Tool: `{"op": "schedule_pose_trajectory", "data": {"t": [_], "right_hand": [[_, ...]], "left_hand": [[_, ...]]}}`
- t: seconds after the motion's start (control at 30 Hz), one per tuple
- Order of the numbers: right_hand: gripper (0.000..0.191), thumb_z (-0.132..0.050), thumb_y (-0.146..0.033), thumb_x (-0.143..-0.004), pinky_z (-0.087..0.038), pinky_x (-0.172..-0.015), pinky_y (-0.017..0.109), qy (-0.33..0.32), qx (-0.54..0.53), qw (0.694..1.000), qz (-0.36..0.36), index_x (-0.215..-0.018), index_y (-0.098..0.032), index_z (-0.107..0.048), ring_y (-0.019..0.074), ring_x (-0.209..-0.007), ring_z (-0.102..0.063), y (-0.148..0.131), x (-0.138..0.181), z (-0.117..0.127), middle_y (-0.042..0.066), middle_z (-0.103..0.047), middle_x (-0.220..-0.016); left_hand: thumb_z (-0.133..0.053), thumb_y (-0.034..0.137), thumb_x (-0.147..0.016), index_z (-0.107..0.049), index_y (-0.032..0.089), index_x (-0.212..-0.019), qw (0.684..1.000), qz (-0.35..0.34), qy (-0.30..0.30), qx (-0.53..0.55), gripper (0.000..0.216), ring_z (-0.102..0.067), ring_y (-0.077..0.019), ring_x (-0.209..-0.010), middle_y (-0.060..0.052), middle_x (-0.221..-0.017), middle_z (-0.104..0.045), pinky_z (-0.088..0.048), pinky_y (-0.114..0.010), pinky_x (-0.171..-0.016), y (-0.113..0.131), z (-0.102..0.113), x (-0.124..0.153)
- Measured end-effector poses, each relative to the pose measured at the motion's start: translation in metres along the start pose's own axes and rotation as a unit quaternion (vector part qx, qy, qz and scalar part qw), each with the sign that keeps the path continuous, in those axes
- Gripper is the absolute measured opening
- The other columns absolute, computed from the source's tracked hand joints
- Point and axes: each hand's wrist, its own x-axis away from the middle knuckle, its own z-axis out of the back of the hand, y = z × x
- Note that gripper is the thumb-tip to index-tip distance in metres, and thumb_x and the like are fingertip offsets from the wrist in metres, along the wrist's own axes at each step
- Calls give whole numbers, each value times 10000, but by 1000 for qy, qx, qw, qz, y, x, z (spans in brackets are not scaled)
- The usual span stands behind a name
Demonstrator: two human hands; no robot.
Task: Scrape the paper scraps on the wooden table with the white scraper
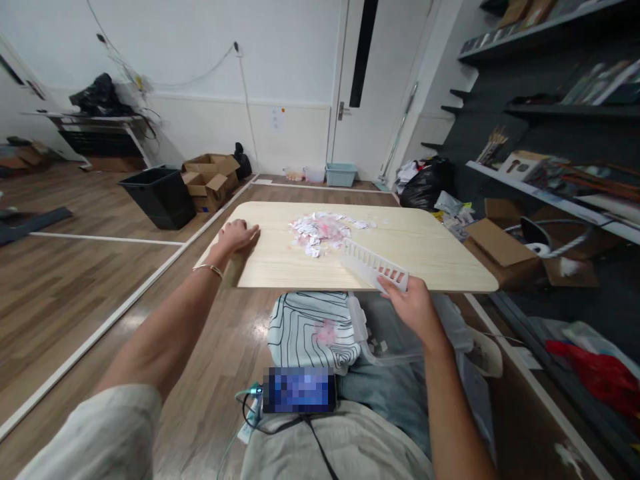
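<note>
The left hand (239, 235) lies on the table (440, 247) at nine o'clock from the paper scraps (323, 232), fingers loosely spread, holding nothing. The right hand (413, 307) grips the near end of a white slotted tray (367, 261), which lies at five o'clock from the scraps; its full shape is hard to make out. A clear container (395, 340) below is partly hidden by the tabletop and wrist
</note>
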Motion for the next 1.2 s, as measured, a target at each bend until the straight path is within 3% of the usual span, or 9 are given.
{"op": "schedule_pose_trajectory", "data": {"t": [0.07, 0.2, 0.53, 0.83, 1.03, 1.2], "right_hand": [[576, -920, -761, -930, -732, -1168, 603, -9, 24, 999, 48, -1114, -218, -983, 461, -1248, -926, 2, -10, 3, 181, -957, -1263], [562, -949, -756, -900, -768, -1071, 559, -52, 33, 996, 65, -1055, -216, -975, 444, -1170, -945, 8, -33, 17, 178, -964, -1189], [590, -960, -811, -855, -774, -971, 532, -25, 80, 992, 90, -885, -223, -915, 413, -985, -952, 36, -46, 27, 183, -948, -962], [582, -927, -797, -879, -740, -884, 474, -83, 62, 989, 101, -814, -220, -876, 352, -882, -889, 33, -68, 21, 123, -911, -881], [576, -931, -805, -865, -696, -816, 395, -67, 62, 991, 103, -800, -240, -842, 307, -863, -835, 37, -76, 14, 113, -878, -861], [636, -925, -843, -842, -658, -729, 372, -67, 69, 990, 104, -646, -271, -725, 257, -752, -745, 40, -79, 15, 76, -820, -763]], "left_hand": [[-421, 637, -1129, -629, 14, -1735, 999, 31, 4, -39, 894, -389, -547, -1849, -405, -1916, -475, -322, -706, -1472, 1, -18, 3], [-390, 725, -1114, -552, 13, -1807, 996, 70, 6, -50, 1007, -291, -617, -1872, -478, -1963, -292, -245, -785, -1461, -3, -30, 6], [-363, 755, -1100, -559, -10, -1792, 997, 60, -3, -57, 1050, -313, -621, -1857, -495, -1942, -324, -259, -789, -1446, -6, -28, 3], [-359, 753, -1088, -562, 10, -1789, 997, 57, 8, -56, 1041, -379, -624, -1819, -486, -1933, -356, -294, -781, -1427, -6, -27, 6], [-381, 763, -1077, -568, 36, -1798, 997, 61, 13, -48, 1041, -383, -619, -1814, -449, -1948, -374, -303, -786, -1416, -7, -27, 4], [-393, 764, -1088, -578, 13, -1772, 997, 58, 11, -47, 1032, -394, -621, -1800, -483, -1929, -365, -301, -756, -1426, -6, -25, 7]]}}
